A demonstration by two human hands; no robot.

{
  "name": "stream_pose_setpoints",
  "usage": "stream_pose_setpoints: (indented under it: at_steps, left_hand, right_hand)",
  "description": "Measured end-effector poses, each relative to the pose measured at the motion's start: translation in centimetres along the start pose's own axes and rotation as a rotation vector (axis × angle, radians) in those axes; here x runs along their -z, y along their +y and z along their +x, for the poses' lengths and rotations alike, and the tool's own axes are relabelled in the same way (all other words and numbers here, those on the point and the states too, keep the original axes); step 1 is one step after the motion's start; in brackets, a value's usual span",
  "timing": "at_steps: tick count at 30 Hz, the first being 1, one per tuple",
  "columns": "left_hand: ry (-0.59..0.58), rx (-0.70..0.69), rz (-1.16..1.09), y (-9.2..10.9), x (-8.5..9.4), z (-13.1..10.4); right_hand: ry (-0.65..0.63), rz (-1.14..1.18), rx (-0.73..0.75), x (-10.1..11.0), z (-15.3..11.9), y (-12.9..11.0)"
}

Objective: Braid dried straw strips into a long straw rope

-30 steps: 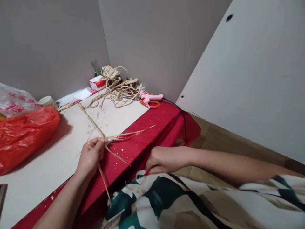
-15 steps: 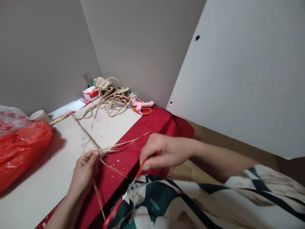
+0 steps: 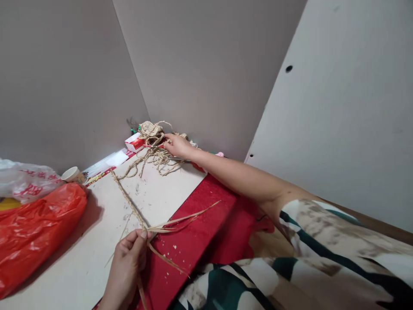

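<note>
Left hand (image 3: 126,260) pinches the braid (image 3: 128,199); whether right hand (image 3: 178,146) grips, I cannot tell; white bag (image 3: 38,183) bears unreadable red characters (image 3: 31,190).

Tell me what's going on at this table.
A person's left hand pinches a braided cord where its loose strands fan out. The right hand is stretched out to the tangled rope, near a red-and-white box; its exact grip is unclear. A red plastic bag lies off to the left.
</note>
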State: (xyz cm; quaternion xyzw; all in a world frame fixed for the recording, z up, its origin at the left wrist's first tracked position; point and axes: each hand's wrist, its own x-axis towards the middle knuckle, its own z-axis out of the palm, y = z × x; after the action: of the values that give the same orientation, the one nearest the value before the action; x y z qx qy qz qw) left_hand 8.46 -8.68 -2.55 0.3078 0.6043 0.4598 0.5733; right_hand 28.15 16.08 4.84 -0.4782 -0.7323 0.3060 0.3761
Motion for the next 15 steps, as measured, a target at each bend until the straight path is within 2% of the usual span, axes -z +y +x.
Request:
stream_pose_setpoints:
  at_steps: [2,3,5,7,9,11,13,15]
  left_hand:
    - [0.005,0.014,0.0,0.0,-0.1,-0.2]
    - [0.004,0.021,0.003,0.0,-0.2,-0.3]
    - [0.003,0.028,0.005,0.1,-0.3,-0.5]
    - [0.011,0.032,-0.004,0.2,-0.5,-0.7]
    - [0.015,0.034,-0.01,0.3,-0.5,-0.8]
    - [0.009,0.027,0.001,0.5,-0.5,-0.9]
    - [-0.007,0.001,0.035,0.6,-0.4,-0.9]
    - [-0.02,-0.042,0.069,0.8,-0.3,-0.8]
  right_hand:
    - [-0.046,0.018,0.049,-0.9,-0.6,-0.8]
    - [-0.12,0.051,0.082,-1.5,-1.4,-1.4]
    - [-0.384,0.169,0.143,-2.9,-3.9,-2.5]
    - [-0.717,0.198,0.162,-4.4,-6.8,-3.3]
    - [-0.939,0.199,0.149,-5.9,-9.1,-3.5]
    - [-1.14,0.298,0.047,-7.2,-10.6,-3.4]
    - [-1.314,0.461,-0.121,-8.1,-11.2,-3.1]
    - [-1.395,0.586,-0.25,-8.5,-11.3,-3.0]
